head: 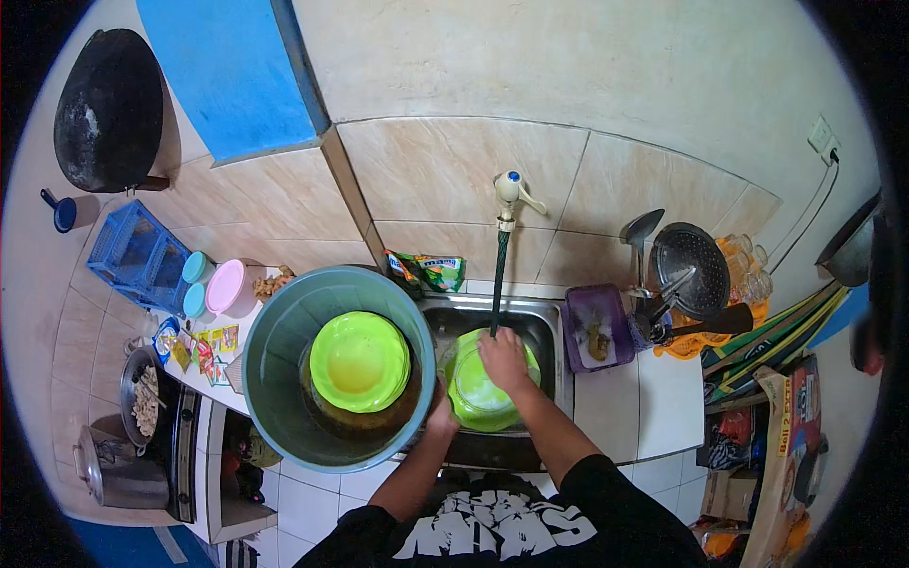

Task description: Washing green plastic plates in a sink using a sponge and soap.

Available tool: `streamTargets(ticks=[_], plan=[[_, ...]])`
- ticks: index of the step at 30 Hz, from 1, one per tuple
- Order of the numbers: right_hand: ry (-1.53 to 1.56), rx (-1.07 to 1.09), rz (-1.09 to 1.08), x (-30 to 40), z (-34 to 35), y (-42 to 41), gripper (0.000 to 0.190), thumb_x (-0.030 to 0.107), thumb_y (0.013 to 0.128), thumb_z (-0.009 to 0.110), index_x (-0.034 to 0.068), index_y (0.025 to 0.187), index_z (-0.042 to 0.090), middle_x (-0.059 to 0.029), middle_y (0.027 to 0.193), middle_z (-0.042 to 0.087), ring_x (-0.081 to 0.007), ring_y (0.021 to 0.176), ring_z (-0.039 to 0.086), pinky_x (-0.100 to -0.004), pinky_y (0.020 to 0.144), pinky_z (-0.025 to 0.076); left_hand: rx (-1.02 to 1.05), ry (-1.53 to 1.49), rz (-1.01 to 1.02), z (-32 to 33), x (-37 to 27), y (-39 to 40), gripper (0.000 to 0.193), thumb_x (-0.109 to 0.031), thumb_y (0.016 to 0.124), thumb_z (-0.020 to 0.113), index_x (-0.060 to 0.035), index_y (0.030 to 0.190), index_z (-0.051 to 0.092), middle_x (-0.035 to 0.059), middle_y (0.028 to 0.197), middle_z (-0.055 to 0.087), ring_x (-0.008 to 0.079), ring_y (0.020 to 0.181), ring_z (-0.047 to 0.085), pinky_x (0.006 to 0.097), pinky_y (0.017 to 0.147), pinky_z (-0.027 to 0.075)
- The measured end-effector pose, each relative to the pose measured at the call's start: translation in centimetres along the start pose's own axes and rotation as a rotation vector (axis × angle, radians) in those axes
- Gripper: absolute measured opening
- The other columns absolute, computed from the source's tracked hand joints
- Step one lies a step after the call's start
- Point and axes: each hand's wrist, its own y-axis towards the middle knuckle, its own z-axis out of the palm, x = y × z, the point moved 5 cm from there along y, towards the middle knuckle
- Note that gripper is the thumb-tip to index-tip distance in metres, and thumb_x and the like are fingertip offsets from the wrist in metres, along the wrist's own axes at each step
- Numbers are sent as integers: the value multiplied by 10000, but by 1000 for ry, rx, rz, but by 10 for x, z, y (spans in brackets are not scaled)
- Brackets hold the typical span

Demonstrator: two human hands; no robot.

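A lime-green plate (472, 408) with a scalloped rim is tilted over the metal sink (557, 397), its face whitish in places. My left hand (442, 410) holds the plate's left edge, beside the rim of a big grey-green plastic tub (273, 383). On the plate's upper part rests my right hand (503, 361), fingers bent at the lower end of a green hose (501, 273); whether they hold anything is hidden. The hose hangs from a cream wall tap (510, 190). Inside the tub, a stack of matching green plates (359, 362) sits in brownish water.
Right of the sink stand a purple basin (600, 330), a utensil holder (648, 332) and a perforated skimmer (690, 270). Behind the tub lies a green dish-soap pouch (442, 271). Pink (229, 287) and turquoise bowls (194, 300) are at left, near a stove with a pan (142, 397).
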Motion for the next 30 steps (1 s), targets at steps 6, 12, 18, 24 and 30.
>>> streamTargets(ticks=[6,12,18,24,30], plan=[[38,211,-115,29,14,-5,224,217,928,603,67,1085,658,-148,1126,629,-353,1118,574,-510,1012,433,-85,99,64,6,8,8,521,-429,1082,492,-33,1418,529,89,1372,611,238,1216,615,411,1034,509],[129,257,-240,27,15,-16,304,232,936,576,98,1196,655,-140,1286,611,-347,1245,545,-538,1102,385,-278,123,209,-22,-4,20,425,-339,1061,580,-3,1320,607,101,1264,650,237,1085,658,418,912,561],[25,102,322,-64,-23,-39,414,380,1019,531,150,1351,622,-230,1338,602,-419,1241,573,-520,1043,453,-106,76,115,12,11,27,521,-451,1042,572,-23,1338,573,138,1270,662,264,1122,671,433,932,577],[381,30,791,-83,-9,-67,401,412,1055,475,26,1048,582,-315,938,670,-515,930,640,-596,793,480,-303,333,298,-32,-26,46,374,-308,987,696,-15,1216,653,124,1154,707,262,933,705,405,792,569],[271,72,602,-68,-38,-80,294,363,1057,505,83,975,550,-259,823,674,-518,815,637,-606,683,469,-412,1573,819,109,-30,18,386,-312,910,733,-56,1188,650,188,1079,660,359,1068,608,466,957,476]])
